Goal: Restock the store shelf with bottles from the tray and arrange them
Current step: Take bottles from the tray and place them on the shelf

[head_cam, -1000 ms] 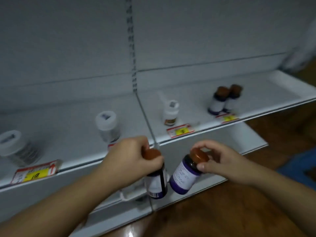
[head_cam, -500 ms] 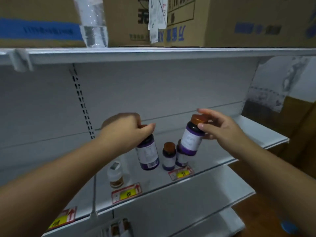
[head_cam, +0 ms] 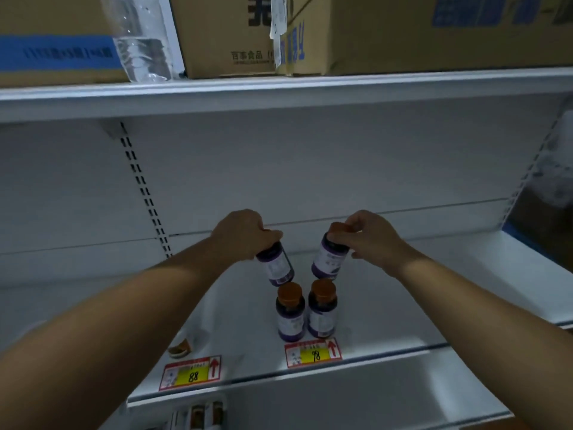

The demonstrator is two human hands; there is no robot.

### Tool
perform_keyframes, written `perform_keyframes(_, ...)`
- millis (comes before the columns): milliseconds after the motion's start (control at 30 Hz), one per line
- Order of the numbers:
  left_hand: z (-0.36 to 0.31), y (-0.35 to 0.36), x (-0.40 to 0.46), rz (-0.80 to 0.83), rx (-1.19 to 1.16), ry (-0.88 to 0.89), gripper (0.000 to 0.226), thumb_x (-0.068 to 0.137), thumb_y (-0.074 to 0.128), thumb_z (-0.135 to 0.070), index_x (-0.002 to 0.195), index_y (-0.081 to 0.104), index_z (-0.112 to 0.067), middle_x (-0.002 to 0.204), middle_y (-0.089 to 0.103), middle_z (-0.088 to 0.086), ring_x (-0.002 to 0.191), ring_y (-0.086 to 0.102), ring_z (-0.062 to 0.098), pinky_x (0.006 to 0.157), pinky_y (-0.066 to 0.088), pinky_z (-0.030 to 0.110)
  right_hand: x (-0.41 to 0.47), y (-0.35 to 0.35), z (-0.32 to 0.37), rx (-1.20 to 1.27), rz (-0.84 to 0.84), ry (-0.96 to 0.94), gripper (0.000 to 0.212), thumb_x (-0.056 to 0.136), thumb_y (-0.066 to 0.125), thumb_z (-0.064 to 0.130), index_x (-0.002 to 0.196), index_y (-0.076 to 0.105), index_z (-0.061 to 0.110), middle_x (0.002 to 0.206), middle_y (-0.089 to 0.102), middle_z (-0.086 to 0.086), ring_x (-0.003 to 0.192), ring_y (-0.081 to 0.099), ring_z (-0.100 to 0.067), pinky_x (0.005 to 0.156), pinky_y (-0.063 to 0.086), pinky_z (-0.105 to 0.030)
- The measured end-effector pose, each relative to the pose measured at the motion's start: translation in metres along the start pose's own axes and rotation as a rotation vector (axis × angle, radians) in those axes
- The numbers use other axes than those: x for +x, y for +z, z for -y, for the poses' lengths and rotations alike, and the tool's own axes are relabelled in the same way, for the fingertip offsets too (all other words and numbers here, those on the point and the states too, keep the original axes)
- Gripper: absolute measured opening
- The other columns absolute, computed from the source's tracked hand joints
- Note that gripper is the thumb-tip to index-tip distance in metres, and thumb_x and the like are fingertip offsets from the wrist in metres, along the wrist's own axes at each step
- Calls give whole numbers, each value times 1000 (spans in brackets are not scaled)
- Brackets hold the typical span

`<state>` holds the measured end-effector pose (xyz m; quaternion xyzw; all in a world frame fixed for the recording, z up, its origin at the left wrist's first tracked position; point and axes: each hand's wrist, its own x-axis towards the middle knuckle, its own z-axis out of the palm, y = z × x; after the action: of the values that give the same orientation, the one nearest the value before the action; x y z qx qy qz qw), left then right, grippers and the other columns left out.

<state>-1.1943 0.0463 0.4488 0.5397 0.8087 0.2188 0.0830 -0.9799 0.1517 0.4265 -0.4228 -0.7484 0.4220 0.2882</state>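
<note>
Aloft, two tilted bottles (head_cam: 275,265) (head_cam: 329,257), caps gripped in left (head_cam: 240,235) and right hands (head_cam: 369,238), behind two shelved ones (head_cam: 305,315).

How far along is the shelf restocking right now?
Done: two bottles stand side by side at the shelf front, behind the 98 tag. In hand: the left hand and right hand each hold a tilted bottle just behind them. Left: setting both down and straightening them. The tray is out of view.
</note>
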Motion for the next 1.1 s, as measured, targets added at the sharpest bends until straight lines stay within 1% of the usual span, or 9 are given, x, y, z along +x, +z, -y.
perform_keyframes(133, -8, 22, 15, 69, 52, -85, 53, 79, 63, -48, 46, 52, -8, 42, 54, 6, 34, 49, 14, 39, 41, 17, 12, 16, -13, -58, 86, 42, 38, 66, 75, 44, 75, 49, 17, 82, 57, -3, 75, 58, -17, 70, 52, -36)
perform_keyframes(333, -21, 59, 17, 161, 174, -190, 42, 75, 61, -48, 55, 54, -12, 47, 56, 2, 40, 54, 15, 47, 45, 19, 15, 42, -22, -156, 218, 76, 44, 67, 73, 24, 43, 37, 19, 34, 40, 13, 46, 45, -13, 41, 33, -19)
perform_keyframes(467, -28, 68, 14, 238, 270, -199, 42, 78, 58, -50, 56, 54, -13, 50, 58, 1, 47, 57, 15, 50, 44, 19, 15, 50, -26, -262, 246, 64, 36, 63, 76, 38, 57, 46, 19, 51, 51, 5, 48, 53, -10, 39, 38, -18)
perform_keyframes(600, -33, 70, 10, 274, 303, -207, 56, 85, 42, -62, 68, 59, -11, 61, 61, 4, 60, 62, 19, 60, 48, 25, 13, 47, -21, -287, 276, 27, 35, 71, 70, 41, 52, 48, 22, 43, 51, 9, 41, 50, -6, 34, 36, -14)
perform_keyframes(667, -32, 69, 7, 281, 332, -199, 66, 88, 32, -64, 91, 65, -7, 74, 63, 7, 72, 63, 22, 66, 47, 27, 11, 43, -16, -346, 327, 48, 30, 77, 63, 48, 69, 57, 20, 69, 65, 5, 61, 57, -9, 47, 42, -19)
perform_keyframes(733, -24, 62, 5, 247, 339, -136, 75, 89, 26, -66, 124, 53, -6, 114, 63, 13, 105, 59, 28, 84, 44, 34, 9, 43, -13, -464, 320, -4, 58, 81, 54, 59, 119, 54, 15, 124, 58, -6, 106, 58, -19, 82, 47, -26)
perform_keyframes(833, 0, 36, -3, 175, 364, -4, 79, 87, 19, -69, 148, 18, -19, 158, 18, 9, 145, 14, 28, 116, 15, 47, 4, 53, 2, -492, 264, -288, 74, 85, 49, 60, 144, 29, 20, 152, 30, -6, 141, 26, -25, 107, 24, -29)
perform_keyframes(967, 50, -10, -27, 99, 448, 17, 69, 90, 19, -64, 149, 13, -27, 161, 5, 5, 147, -2, 25, 117, 5, 51, -1, 89, 30, -726, 444, -480, 79, 88, 43, 60, 149, 9, 23, 160, 2, -4, 146, -5, -20, 116, 2, -37)
perform_keyframes(1100, 85, -50, -78, -158, 363, 51, 49, 93, 37, -52, 127, 51, -20, 133, 55, 8, 125, 48, 27, 99, 38, 36, -23, 125, 65, -638, 411, -632, 65, 91, 49, 46, 145, 27, 18, 157, 23, -5, 144, 19, -20, 115, 15, -32)
